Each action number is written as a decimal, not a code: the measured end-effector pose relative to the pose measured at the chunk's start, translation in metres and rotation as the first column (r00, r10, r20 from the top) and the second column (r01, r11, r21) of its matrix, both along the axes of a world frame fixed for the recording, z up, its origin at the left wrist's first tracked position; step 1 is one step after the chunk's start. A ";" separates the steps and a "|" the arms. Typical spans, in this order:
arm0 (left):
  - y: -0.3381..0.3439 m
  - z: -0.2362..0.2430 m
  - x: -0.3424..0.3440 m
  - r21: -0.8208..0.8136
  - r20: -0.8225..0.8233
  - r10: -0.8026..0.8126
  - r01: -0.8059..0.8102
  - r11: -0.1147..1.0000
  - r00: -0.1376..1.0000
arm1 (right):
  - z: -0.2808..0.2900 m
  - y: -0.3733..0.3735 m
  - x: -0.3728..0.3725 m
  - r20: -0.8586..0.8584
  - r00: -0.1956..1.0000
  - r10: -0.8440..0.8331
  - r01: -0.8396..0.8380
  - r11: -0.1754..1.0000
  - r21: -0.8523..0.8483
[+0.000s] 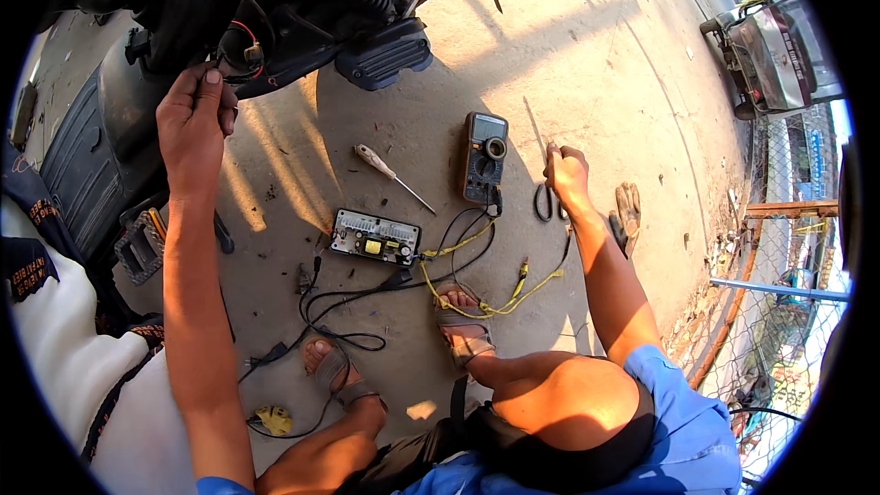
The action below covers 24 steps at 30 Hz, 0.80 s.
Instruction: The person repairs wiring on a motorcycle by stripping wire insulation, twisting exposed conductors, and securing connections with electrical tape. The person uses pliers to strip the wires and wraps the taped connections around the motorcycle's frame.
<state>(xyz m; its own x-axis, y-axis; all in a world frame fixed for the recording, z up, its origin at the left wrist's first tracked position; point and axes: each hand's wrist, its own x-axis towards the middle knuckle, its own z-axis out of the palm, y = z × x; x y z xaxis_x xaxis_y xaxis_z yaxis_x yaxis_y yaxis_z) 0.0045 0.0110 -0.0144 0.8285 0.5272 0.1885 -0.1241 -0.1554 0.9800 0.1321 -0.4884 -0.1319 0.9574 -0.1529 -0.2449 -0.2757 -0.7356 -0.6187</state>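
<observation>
My left hand (pixel 195 115) is raised to the underside of a dark vehicle (pixel 247 0). Its thumb and fingers pinch together close to a red wire (pixel 247 32) and a small connector; what lies between them is hidden. On the right, my right hand (pixel 566 172) has curled fingers low over the ground, and whatever they hold is too small to name. Black loop handles (pixel 544 203), like those of scissors, show beside that hand, with a thin straight shaft beyond it. A multimeter (pixel 484 156) with a ring-shaped roll on it lies between my hands.
An exposed circuit board (pixel 376 236) lies ahead of my feet, with a screwdriver (pixel 394 176) beyond it. Black cables and yellow leads (pixel 518 284) sprawl around my sandals. Gloves (pixel 628 211) lie right of my forearm. A wire fence (pixel 779 312) and a parked vehicle (pixel 765 55) stand farther right.
</observation>
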 end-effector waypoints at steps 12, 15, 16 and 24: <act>-0.004 -0.005 0.003 0.075 0.059 0.025 -0.030 0.997 0.998 | -0.098 -0.113 -0.033 -0.204 0.978 0.031 -0.126 0.871 -0.475; -0.005 -0.005 0.000 0.070 0.050 0.022 -0.026 0.997 0.999 | -0.088 -0.098 -0.030 -0.241 0.969 0.052 -0.172 0.841 -0.512; -0.005 -0.003 -0.001 0.074 0.042 0.022 -0.026 0.997 0.999 | -0.086 -0.096 -0.028 -0.252 0.965 0.069 -0.192 0.843 -0.503; -0.007 -0.006 -0.001 -0.055 0.079 -0.020 0.024 0.998 0.997 | -0.076 -0.110 -0.019 -0.480 0.868 -0.124 0.239 0.953 0.186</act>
<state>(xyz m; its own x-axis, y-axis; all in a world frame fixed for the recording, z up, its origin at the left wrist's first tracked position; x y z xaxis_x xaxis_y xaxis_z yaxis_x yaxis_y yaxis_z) 0.0038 0.0036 -0.0209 0.8239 0.5203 0.2245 -0.2039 -0.0974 0.9741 0.1132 -0.5982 -0.2074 0.6885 -0.1966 -0.6981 -0.6840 -0.4962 -0.5348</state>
